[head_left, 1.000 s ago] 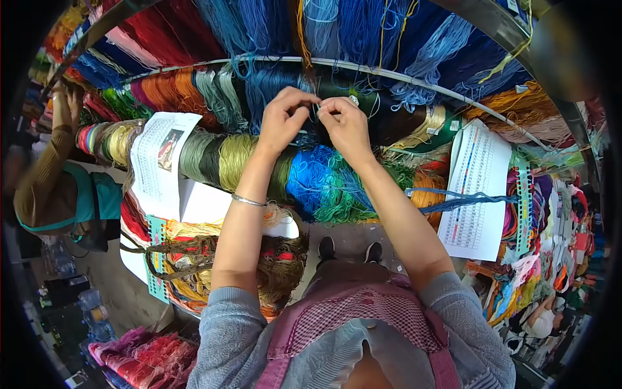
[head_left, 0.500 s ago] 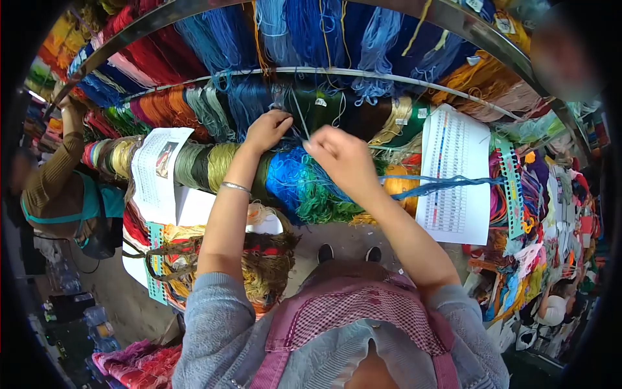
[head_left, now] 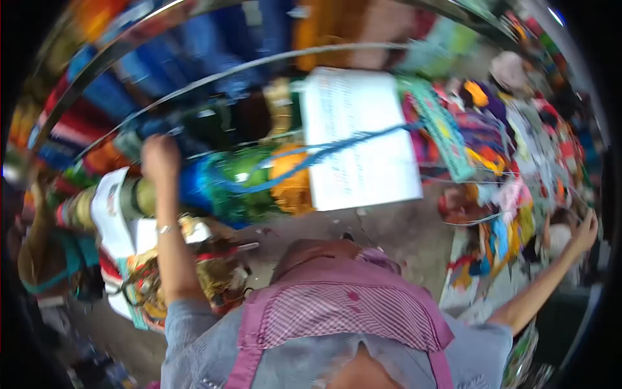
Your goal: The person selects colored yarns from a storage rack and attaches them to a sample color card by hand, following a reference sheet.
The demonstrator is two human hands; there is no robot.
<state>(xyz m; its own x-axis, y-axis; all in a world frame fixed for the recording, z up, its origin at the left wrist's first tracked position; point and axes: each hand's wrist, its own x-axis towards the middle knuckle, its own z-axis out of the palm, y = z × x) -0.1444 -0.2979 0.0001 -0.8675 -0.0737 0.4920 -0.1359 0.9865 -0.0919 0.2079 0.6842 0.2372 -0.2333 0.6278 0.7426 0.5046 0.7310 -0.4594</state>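
My left hand [head_left: 161, 155] is closed and blurred by motion, up against the hanging dark yarn. What its fingers hold is hidden. Far to the right, my right hand [head_left: 585, 232] is stretched out with its fingers pinched, and a thin pale strand [head_left: 578, 196] runs to its fingertips. Beside my left hand, bright blue yarn [head_left: 195, 185] is bundled round a horizontal roll, with green yarn [head_left: 249, 188] and orange yarn [head_left: 291, 185] further along. A loose blue skein [head_left: 350, 148] trails from the roll across a printed sheet [head_left: 363, 175].
Skeins in many colours hang from a curved metal rack [head_left: 259, 65] ahead. Loose yarn heaps [head_left: 512, 201] and a green punched card strip [head_left: 440, 133] lie at the right. A person [head_left: 48, 253] stands at the left. Another printed sheet [head_left: 110, 211] drapes over the roll.
My right hand has swung from beside the left hand out to the far right. The view has turned right, so the rack and sheets sit further left. My left hand stays by the hanging yarn.
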